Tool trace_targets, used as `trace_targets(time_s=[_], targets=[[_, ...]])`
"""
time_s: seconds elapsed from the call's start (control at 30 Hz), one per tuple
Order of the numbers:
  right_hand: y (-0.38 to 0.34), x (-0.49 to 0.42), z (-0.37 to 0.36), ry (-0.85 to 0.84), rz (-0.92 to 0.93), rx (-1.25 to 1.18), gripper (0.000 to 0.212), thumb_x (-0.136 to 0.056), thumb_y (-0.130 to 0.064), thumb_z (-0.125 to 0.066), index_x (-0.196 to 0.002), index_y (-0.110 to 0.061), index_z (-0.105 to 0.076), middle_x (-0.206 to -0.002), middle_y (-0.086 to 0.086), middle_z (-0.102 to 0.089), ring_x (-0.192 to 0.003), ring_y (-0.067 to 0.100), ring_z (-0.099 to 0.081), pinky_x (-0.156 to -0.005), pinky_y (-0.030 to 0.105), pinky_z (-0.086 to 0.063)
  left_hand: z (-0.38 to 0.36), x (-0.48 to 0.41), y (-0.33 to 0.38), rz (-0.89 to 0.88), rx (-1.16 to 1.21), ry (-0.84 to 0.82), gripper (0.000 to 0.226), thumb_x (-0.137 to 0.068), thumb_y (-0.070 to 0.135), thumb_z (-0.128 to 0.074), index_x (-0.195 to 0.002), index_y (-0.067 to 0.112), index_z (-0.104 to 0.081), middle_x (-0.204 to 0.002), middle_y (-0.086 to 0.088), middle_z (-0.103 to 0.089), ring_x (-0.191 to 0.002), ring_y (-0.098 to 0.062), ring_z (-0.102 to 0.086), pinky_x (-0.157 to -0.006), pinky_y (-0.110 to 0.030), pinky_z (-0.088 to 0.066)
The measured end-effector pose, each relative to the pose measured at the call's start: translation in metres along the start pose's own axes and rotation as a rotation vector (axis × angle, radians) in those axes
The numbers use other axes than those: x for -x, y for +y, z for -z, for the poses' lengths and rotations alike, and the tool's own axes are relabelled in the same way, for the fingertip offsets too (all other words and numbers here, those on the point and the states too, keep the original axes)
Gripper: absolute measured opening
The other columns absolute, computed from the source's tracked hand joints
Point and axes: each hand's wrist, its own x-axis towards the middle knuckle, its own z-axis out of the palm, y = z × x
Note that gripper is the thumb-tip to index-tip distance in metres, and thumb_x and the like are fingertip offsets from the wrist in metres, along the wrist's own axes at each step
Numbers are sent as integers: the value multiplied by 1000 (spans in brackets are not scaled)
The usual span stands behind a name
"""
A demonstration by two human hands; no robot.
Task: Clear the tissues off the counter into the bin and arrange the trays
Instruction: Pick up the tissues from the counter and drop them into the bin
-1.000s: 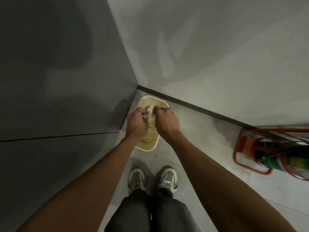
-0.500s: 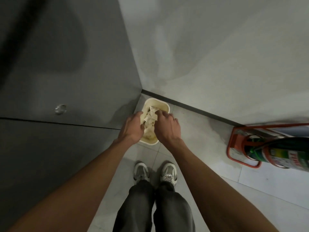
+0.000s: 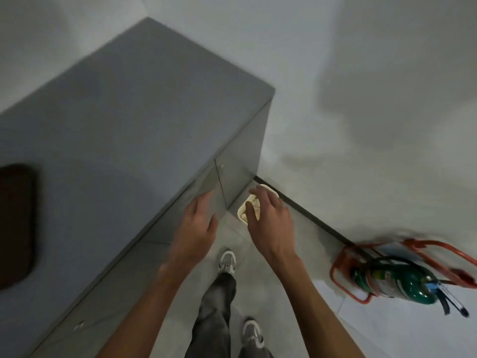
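Note:
A small cream bin (image 3: 242, 212) stands on the floor in the corner between the grey counter (image 3: 124, 140) and the wall, with crumpled tissues (image 3: 255, 204) inside. My right hand (image 3: 268, 218) hovers above the bin with its fingers spread and covers most of it. My left hand (image 3: 197, 223) hangs beside the counter's front face, fingers straight, holding nothing. A dark brown tray (image 3: 15, 223) lies on the counter at the far left, cut off by the frame edge.
A green fire extinguisher (image 3: 392, 282) sits in a red wire stand (image 3: 343, 262) on the floor at the right. White walls meet behind the counter. My legs and white shoes (image 3: 227, 260) stand on grey floor tiles.
Both hands have let go of the tissues into the bin and lifted away with fingers spread. The view has swung up and left, bringing the counter top and tray into sight.

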Motion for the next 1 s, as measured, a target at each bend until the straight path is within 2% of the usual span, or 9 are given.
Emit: trace_targets(time_s=[0.13,0.27,0.43,0.57,0.7,0.87,1.0], targets=[[-62,58,43,2,207,-26,28,-105,-32,-61,-131,-22,-64,-140,0,-65,-123,24,-63,-97,39,-55,74,89,14,72,-60,172,60,-97,13,-64,-152,16,-41,-152,-7,-48,-139,-25,-48,-116,-39,-41],[-122,111,68,0,392,-67,29,-104,-31,-62,-130,-20,-66,-136,1,-68,-116,27,-66,-97,41,-55,144,181,16,108,-93,312,51,-101,20,-62,-147,15,-42,-147,-7,-49,-133,-28,-51,-109,-44,-47],[-201,180,71,-65,609,-91,31,-104,-36,-59,-132,-23,-64,-137,-1,-68,-118,26,-65,-97,45,-55,209,294,-11,261,-161,529,55,-98,19,-65,-149,10,-44,-149,-15,-49,-138,-37,-49,-110,-51,-46],[-265,242,54,-150,778,-125,32,-105,-38,-58,-132,-23,-64,-139,-2,-66,-125,21,-61,-104,40,-51,248,392,-47,396,-184,659,55,-97,18,-67,-147,9,-45,-148,-15,-50,-139,-38,-47,-109,-52,-47],[-329,317,23,-216,897,-188,31,-106,-40,-58,-132,-25,-64,-138,-3,-67,-124,19,-62,-105,38,-49,280,501,-84,530,-216,798,60,-98,20,-67,-152,10,-43,-156,-14,-46,-151,-34,-35,-116,-50,-42],[-402,432,-33,-331,1038,-231,40,-107,-48,-54,-138,-23,-62,-145,-3,-63,-132,19,-60,-108,42,-50,320,652,-132,702,-243,884,60,-102,45,-51,-154,15,-41,-155,-10,-47,-147,-32,-40,-114,-52,-43],[-457,523,-79,-445,1125,-249,48,-107,-51,-53,-146,-23,-58,-151,0,-59,-136,22,-58,-109,46,-51,346,773,-165,846,-279,938,63,-102,53,-46,-153,18,-40,-157,-8,-44,-150,-29,-36,-117,-51,-39]])
